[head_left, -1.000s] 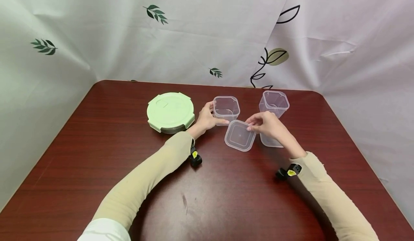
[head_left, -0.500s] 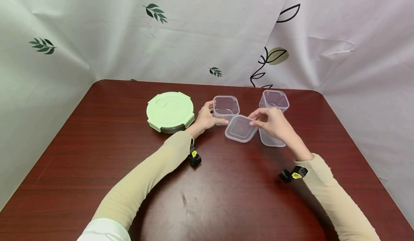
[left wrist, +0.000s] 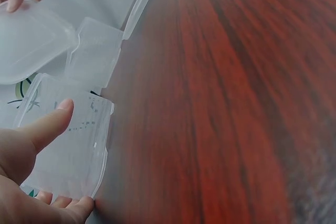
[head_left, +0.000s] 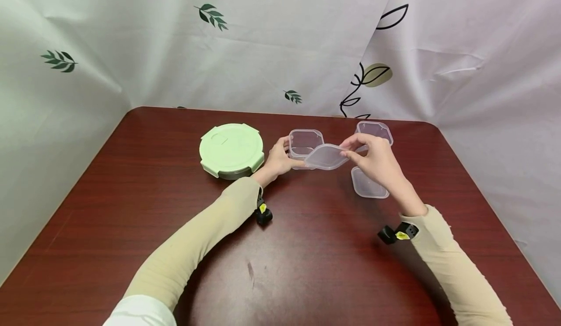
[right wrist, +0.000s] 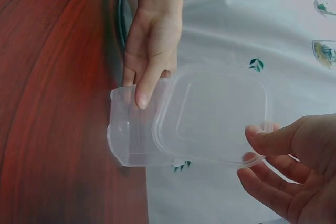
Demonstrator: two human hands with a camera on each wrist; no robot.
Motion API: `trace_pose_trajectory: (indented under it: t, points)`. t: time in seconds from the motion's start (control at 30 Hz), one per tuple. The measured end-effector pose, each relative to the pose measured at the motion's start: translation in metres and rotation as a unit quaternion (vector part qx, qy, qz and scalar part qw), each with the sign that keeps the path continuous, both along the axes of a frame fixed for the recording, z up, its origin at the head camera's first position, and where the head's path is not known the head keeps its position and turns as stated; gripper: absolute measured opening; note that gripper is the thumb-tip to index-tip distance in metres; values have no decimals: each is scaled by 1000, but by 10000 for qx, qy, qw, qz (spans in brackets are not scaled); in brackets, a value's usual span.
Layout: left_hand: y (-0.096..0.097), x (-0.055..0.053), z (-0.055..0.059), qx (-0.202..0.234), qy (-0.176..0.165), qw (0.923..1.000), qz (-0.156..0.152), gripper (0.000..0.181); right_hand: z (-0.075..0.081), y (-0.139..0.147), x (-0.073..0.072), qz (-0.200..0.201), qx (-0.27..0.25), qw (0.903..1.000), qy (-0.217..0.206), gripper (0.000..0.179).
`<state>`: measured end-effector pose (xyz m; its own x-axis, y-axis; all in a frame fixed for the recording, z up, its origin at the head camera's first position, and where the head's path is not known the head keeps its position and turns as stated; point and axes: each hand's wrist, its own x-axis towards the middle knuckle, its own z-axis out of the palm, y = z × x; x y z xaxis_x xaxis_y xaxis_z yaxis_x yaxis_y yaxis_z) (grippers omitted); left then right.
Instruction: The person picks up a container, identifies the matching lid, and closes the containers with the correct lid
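My left hand (head_left: 277, 161) holds a clear square plastic food container (head_left: 307, 138) standing on the table, thumb across its front and fingers at its left side. In the left wrist view the thumb lies over the wall of this container (left wrist: 79, 145). A translucent square lid (head_left: 326, 158) is pinched at its right corner by my right hand (head_left: 378, 163). The lid is tilted above the table and overlaps the container's front right in the head view. In the right wrist view the same lid (right wrist: 220, 114) covers part of the container from sight; whether they touch I cannot tell.
A second clear container (head_left: 380, 130) stands behind my right hand, partly hidden by it. Another translucent lid (head_left: 369, 185) lies on the table below that hand. Left of my left hand sits a round container with a green clip lid (head_left: 231, 150). A patterned cloth hangs behind the table.
My right hand has risen and moved slightly away from me, bringing the lid up toward the container and tilting it to a flatter angle. My left hand keeps its hold on the container.
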<state>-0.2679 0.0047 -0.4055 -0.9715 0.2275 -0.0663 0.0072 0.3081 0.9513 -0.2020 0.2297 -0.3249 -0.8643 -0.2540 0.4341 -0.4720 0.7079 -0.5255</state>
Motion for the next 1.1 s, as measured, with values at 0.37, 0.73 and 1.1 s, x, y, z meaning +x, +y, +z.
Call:
trace_pose_trajectory:
  t: [0.37, 0.73, 1.1]
  points:
    - [-1, 1, 0, 208, -55, 9997, -99, 93, 10, -16, -9, -119, -165, 9981, 574, 9]
    - [0, 2, 1, 160, -84, 9998, -120, 92, -7, -27, -16, 91, -4, 9885, 1509, 9]
    - [-1, 1, -2, 2, -99, 9999, -130, 94, -36, -32, -16, 650, 1114, 9560, 2637, 19]
